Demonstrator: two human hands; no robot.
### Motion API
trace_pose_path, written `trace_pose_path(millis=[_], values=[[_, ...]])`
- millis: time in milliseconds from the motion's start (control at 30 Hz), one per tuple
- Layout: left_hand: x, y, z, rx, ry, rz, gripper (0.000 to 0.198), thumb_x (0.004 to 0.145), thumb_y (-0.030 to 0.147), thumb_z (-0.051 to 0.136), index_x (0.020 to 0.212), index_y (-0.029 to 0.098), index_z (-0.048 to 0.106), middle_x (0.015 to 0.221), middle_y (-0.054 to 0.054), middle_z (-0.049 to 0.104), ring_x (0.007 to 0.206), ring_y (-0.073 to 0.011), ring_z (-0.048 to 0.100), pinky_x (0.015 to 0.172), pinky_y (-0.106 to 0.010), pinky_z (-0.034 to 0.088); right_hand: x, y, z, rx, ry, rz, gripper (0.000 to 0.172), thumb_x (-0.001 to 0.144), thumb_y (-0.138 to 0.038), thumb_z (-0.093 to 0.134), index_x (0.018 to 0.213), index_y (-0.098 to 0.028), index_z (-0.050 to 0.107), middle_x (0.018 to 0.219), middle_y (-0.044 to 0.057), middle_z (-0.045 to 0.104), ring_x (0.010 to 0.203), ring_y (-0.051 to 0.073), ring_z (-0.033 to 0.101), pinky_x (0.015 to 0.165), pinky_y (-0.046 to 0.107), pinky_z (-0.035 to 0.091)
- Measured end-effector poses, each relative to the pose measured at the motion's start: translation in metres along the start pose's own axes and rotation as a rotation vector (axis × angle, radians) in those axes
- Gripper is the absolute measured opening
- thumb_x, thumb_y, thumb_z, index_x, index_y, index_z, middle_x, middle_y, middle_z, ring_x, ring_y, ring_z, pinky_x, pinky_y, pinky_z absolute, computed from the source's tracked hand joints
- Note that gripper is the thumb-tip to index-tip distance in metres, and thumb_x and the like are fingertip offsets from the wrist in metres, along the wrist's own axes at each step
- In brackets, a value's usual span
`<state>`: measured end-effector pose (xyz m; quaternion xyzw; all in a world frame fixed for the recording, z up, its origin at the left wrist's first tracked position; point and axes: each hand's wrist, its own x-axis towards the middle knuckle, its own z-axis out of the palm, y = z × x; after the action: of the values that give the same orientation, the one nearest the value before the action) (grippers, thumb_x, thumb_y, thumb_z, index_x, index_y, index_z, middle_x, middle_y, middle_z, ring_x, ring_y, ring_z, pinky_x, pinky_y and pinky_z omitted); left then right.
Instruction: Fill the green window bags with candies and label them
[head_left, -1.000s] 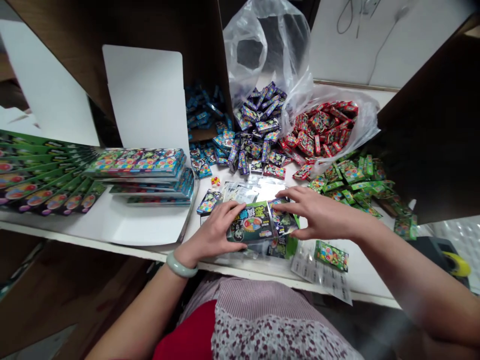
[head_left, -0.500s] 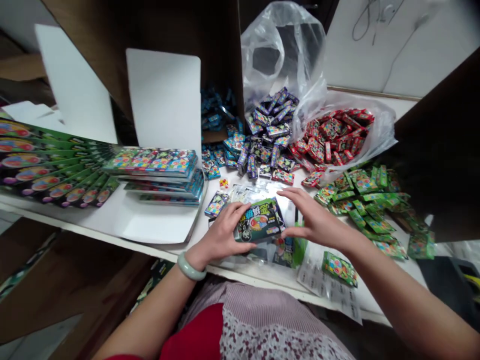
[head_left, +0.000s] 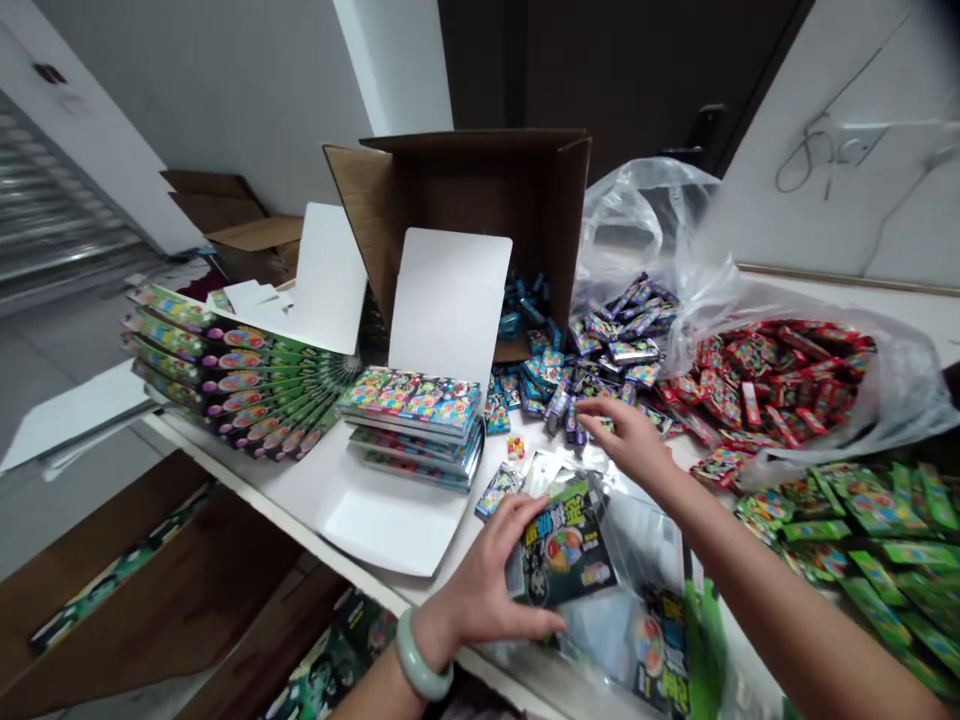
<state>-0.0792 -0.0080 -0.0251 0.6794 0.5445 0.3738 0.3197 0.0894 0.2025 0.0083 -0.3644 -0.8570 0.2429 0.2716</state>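
1. Where the white bench begins at left, a fan of glossy green-and-black printed card pieces lies beside a white cardboard box with a raised lid, multicoloured flat printed packs stacked in it.
2. Behind that box, an open brown cardboard case has small blue packets at its mouth.
3. Near the bench's front edge, the left hand, a pale green bangle at its wrist, has fingers and thumb clamped on a flat black-and-green printed carton.
4. Beyond it, the right hand has left the carton's side and reached the heap of small purple packets. Its fingers curl at the near side; whether they pinch anything, I cannot tell. Support of the carton now seems to fall to the left hand.
5. Furthest right, small red packets fill a clear plastic bag; shiny green packets lie in front.
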Motion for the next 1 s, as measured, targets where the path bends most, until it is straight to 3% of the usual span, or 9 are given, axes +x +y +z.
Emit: trace_pose_path(millis=[100,200,267,433,567,667,767,867,1000], values=[[-0.004,-0.003,0.001,-0.030,0.009,-0.014,0.108,0.058,0.070,0.075,0.147,0.025,0.031,0.142,-0.016,0.038,0.134,-0.0376,0.038,0.113,-0.052,0.032,0.069,-0.007,0.029,-0.268,-0.071,0.016,0.033,0.084,-0.027,0.062,0.116,-0.016,0.063,0.121,0.017,0.065,0.118,0.031,0.055,0.100,0.047,0.039],[-0.008,-0.007,0.003,-0.036,0.004,-0.029,0.109,0.058,0.068,0.075,0.148,0.026,0.029,0.144,-0.016,0.036,0.135,-0.0397,0.036,0.113,-0.053,0.032,0.109,-0.009,0.053,-0.330,-0.077,0.094,0.057,0.069,-0.024,0.077,0.121,-0.008,0.058,0.127,0.027,0.058,0.121,0.038,0.050,0.099,0.052,0.035],[-0.010,-0.011,0.003,-0.027,-0.005,-0.037,0.111,0.057,0.065,0.078,0.148,0.027,0.028,0.144,-0.016,0.036,0.135,-0.0408,0.036,0.112,-0.054,0.033,0.115,-0.005,0.062,-0.336,-0.093,0.131,0.056,0.065,-0.021,0.079,0.115,-0.006,0.060,0.119,0.029,0.062,0.115,0.038,0.055,0.096,0.049,0.036],[-0.008,-0.015,0.000,-0.030,-0.011,-0.028,0.111,0.057,0.064,0.079,0.148,0.027,0.029,0.143,-0.016,0.038,0.134,-0.0404,0.038,0.112,-0.054,0.033,0.103,0.009,0.053,-0.218,-0.053,0.144,0.027,0.081,-0.021,0.061,0.107,-0.014,0.065,0.111,0.019,0.068,0.108,0.031,0.060,0.097,0.043,0.037],[-0.005,-0.013,-0.002,-0.004,0.003,0.000,0.105,0.062,0.066,0.074,0.148,0.026,0.028,0.142,-0.016,0.039,0.133,-0.0386,0.039,0.111,-0.054,0.035,0.082,0.012,0.025,-0.011,0.058,0.171,0.032,0.091,-0.031,0.045,0.113,-0.017,0.063,0.113,0.014,0.067,0.104,0.028,0.061,0.091,0.041,0.044],[-0.005,-0.012,-0.003,0.033,0.056,0.005,0.098,0.067,0.065,0.071,0.147,0.026,0.029,0.143,-0.015,0.039,0.133,-0.0374,0.039,0.110,-0.054,0.036,0.048,0.013,0.002,0.167,0.068,0.227,0.038,0.090,-0.043,0.045,0.111,-0.017,0.064,0.098,0.010,0.071,0.082,0.022,0.065,0.070,0.035,0.053],[-0.004,-0.011,-0.004,0.072,0.085,0.019,0.092,0.071,0.064,0.069,0.145,0.025,0.031,0.142,-0.015,0.039,0.132,-0.0367,0.040,0.110,-0.054,0.036,-0.001,0.014,-0.022,0.418,0.038,0.334,0.044,0.081,-0.049,0.055,0.114,-0.020,0.063,0.087,0.005,0.069,0.068,0.018,0.064,0.057,0.031,0.054],[-0.001,-0.010,-0.003,0.109,0.090,0.038,0.087,0.073,0.061,0.068,0.144,0.025,0.032,0.140,-0.015,0.040,0.131,-0.0356,0.041,0.110,-0.054,0.036,-0.050,0.020,-0.041,0.751,0.006,0.499,0.050,0.067,-0.043,0.071,0.113,-0.024,0.063,0.082,0.001,0.065,0.073,0.017,0.064,0.060,0.031,0.056],[0.005,-0.005,0.000,0.167,0.088,0.059,0.082,0.076,0.054,0.069,0.144,0.026,0.033,0.138,-0.012,0.041,0.130,-0.0338,0.042,0.110,-0.052,0.036,-0.100,0.038,-0.048,0.734,0.104,0.663,0.038,0.059,-0.042,0.075,0.089,-0.021,0.065,0.082,0.001,0.067,0.071,0.017,0.064,0.057,0.029,0.053]])
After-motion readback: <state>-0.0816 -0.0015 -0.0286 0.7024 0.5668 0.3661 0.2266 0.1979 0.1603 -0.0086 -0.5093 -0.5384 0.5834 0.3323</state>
